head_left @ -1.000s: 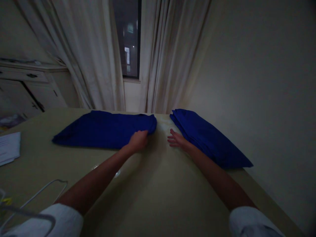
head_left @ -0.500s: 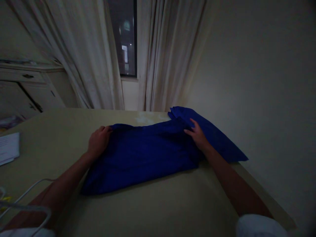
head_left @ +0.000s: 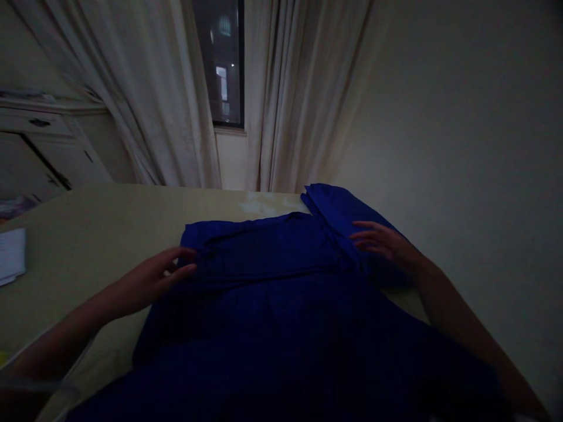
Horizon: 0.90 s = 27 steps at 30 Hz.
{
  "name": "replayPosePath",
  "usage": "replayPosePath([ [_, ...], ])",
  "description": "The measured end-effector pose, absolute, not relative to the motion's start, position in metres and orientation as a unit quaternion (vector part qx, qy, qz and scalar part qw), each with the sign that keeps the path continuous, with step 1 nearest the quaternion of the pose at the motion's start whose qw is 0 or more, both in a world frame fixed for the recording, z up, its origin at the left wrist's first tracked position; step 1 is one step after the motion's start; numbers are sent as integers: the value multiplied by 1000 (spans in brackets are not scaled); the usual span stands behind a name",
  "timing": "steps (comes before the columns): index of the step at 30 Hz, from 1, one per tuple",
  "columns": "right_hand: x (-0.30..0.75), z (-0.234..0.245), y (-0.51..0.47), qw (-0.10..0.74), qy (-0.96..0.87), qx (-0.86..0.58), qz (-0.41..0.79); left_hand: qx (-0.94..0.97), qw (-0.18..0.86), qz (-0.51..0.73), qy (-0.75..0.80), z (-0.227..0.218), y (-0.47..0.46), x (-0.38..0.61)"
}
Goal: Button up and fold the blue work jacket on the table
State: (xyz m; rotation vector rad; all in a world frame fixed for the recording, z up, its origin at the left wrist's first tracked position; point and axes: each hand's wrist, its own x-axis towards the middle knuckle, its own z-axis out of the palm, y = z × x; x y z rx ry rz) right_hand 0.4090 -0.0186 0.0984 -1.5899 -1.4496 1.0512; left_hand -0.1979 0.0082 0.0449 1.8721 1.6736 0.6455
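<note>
Dim room, one head view: pale curtains (head_left: 145,99) hang on both sides of a dark window (head_left: 222,58), and an olive table (head_left: 88,234) fills the lower half.

Half a second ago the blue cloth (head_left: 272,316) lay as a band across the middle of the table, with bare tabletop in front of it. Now it spreads toward the camera and runs out of the bottom of the picture, and its far part is doubled back into a flatter fold. The left hand (head_left: 152,280) was clenched at the cloth's far left corner; now it sits lower, with fingers stretched to the fold's left edge and touching it. In this light it cannot be told whether they pinch the cloth. The right hand (head_left: 387,246) has shifted rightward and lies released, fingers spread, flat on the cloth's right end, just beside a folded blue stack (head_left: 334,202).

Open tabletop lies left of the cloth, out to a white paper (head_left: 11,264) at the far left, with a narrower bare strip between the fold and the curtains. On the right there is little room: the stack lies close to the table's right edge, with a plain wall (head_left: 461,146) beyond.
</note>
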Motion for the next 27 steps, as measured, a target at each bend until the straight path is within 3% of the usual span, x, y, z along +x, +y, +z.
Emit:
replayPosePath([
  [3,351,60,43,258,-665,-651,262,735,107,159,650,31,56,-163],
  [7,306,11,92,98,-707,-684,153,768,99,8,633,-1,99,-151],
  [11,291,4,135,48,-714,-689,115,767,66,18,638,-8,136,-148],
  [15,260,10,165,119,-633,-765,1,709,35,129,693,2,172,-141],
  [20,174,-5,164,231,-770,-592,53,711,56,226,664,24,186,-115],
  [22,136,-4,164,299,-779,-542,101,721,125,330,596,46,182,-88],
  [25,114,26,179,431,-725,-521,131,758,295,452,365,80,172,-39],
  [27,142,63,194,540,-633,-545,100,741,310,530,272,90,167,-18],
])
